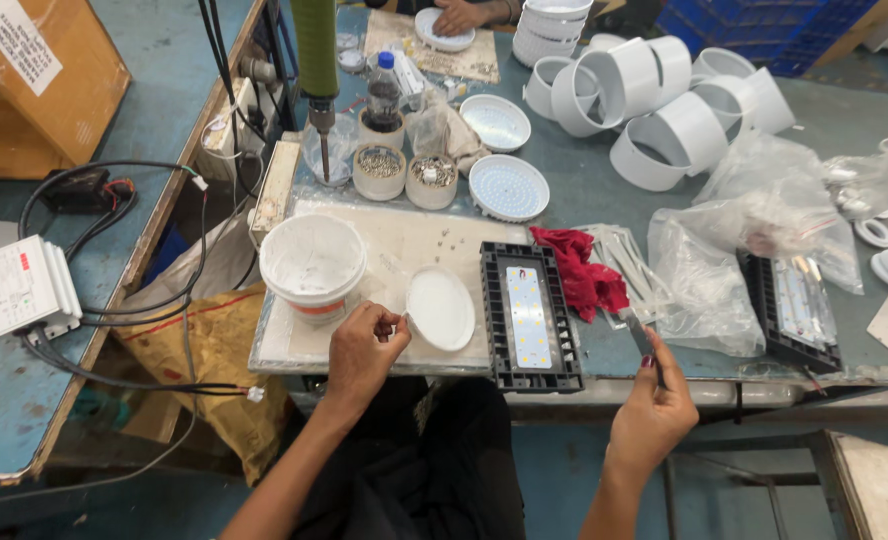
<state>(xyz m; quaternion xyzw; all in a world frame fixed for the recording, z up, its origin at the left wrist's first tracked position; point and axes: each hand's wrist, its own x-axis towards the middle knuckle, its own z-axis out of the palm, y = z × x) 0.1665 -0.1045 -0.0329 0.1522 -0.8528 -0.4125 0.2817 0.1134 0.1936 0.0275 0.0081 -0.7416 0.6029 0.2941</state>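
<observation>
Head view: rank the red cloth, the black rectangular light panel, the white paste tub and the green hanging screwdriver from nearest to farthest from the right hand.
From the right hand:
1. Red cloth, just above it.
2. Black rectangular light panel, to its left.
3. White paste tub, far left on the board.
4. Green hanging screwdriver, top left.

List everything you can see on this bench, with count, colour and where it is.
Black finned lamp housing: one, black, front centre.
Second housing: one, black, right, partly under plastic bags.
White disc: one, white, by the left hand.
White tub: one, white, front left.
Red cloth: one, red, beside the centre housing.
Round LED panels: two, white, middle.
White ring housings: several, white, back right.
Screw cups: two, pale, behind the tub.
Left hand: pinching something too small to tell.
Right hand: holds a thin tool.
</observation>
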